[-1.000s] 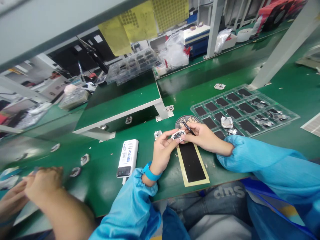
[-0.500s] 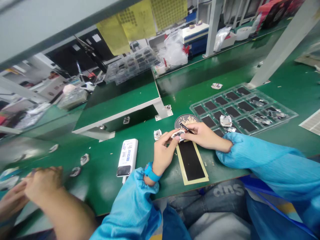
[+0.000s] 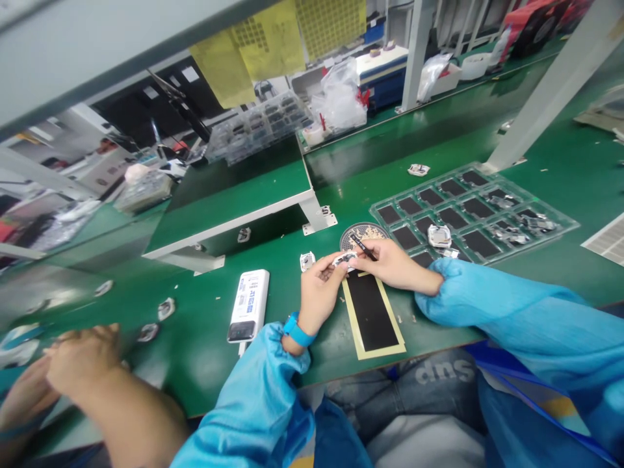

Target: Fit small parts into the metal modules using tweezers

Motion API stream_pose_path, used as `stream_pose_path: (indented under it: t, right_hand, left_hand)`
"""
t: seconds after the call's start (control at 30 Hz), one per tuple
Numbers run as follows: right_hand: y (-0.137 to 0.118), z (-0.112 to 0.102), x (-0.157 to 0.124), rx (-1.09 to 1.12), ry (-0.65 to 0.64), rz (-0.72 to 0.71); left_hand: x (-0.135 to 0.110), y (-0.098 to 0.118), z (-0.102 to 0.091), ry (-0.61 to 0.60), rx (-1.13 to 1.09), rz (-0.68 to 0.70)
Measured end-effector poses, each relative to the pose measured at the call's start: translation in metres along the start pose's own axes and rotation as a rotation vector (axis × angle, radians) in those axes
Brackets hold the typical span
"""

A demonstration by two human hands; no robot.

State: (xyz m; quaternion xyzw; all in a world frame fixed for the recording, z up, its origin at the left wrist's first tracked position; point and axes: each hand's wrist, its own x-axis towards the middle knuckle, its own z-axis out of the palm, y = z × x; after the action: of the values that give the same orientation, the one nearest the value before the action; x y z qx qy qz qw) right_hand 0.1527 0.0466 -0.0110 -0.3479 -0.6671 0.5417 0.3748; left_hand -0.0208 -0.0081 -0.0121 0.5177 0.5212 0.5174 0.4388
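Observation:
Between the fingertips of my left hand [image 3: 319, 292] is a small white-framed electronic part [image 3: 345, 260]. My right hand [image 3: 390, 263] has its fingers closed around black tweezers [image 3: 363, 248], and its fingertips touch the right side of the same part. Both hands are raised over the top end of a black sheet with a pale yellow border [image 3: 374, 315]. Just behind them sits a round perforated dish [image 3: 351, 235] holding many small beige pieces. A similar white-framed part [image 3: 307, 261] lies left of my fingers.
A clear compartment tray [image 3: 475, 211] with dark screens is at the right. A white power bank [image 3: 248, 305] lies left, near a raised green shelf [image 3: 234, 195]. A co-worker's hands [image 3: 82, 364] are at the lower left. A slanted metal post [image 3: 546, 91] rises at the right.
The tweezers in my right hand have tilted more steeply, and that hand has shifted slightly left. My left hand keeps its hold on the white-framed part.

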Motion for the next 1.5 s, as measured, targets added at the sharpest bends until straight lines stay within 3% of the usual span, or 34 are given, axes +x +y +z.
stream_pose_path:
  t: [0.13,0.23,0.47,0.73,1.1,1.27,1.37,1.43,1.5]
  right_hand:
    - [-0.012,-0.019,0.001,-0.337,0.039,-0.27]
    - [-0.016,-0.023,-0.001,-0.376,0.124,-0.427]
    - [-0.002,-0.022,-0.002,-0.425,-0.015,-0.587]
    - [-0.002,-0.025,-0.004,-0.522,-0.047,-0.643]
    - [-0.006,-0.031,-0.007,-0.852,-0.157,-0.653]
    - [-0.006,-0.029,-0.005,-0.647,-0.249,-0.556]
    - [-0.001,-0.036,0.0,-0.488,-0.09,-0.544]
    - [0.001,-0.046,0.005,-0.579,0.041,-0.467]
    - [0.003,-0.056,0.009,-0.748,0.08,-0.367]
  left_hand:
    - [0.002,0.002,-0.004,-0.005,0.323,0.218]
    - [0.0,0.005,-0.005,-0.017,0.484,0.345]
    - [-0.003,0.006,-0.004,-0.061,0.529,0.358]
    - [-0.005,0.006,-0.003,-0.062,0.496,0.303]
    - [-0.001,0.004,-0.003,-0.081,0.379,0.197]
    - [0.001,0.006,-0.005,-0.114,0.278,0.081]
    - [0.002,0.007,-0.006,-0.099,0.269,0.047]
    - [0.001,0.007,-0.005,-0.084,0.301,0.058]
    - [-0.001,0.007,-0.004,-0.076,0.331,0.077]
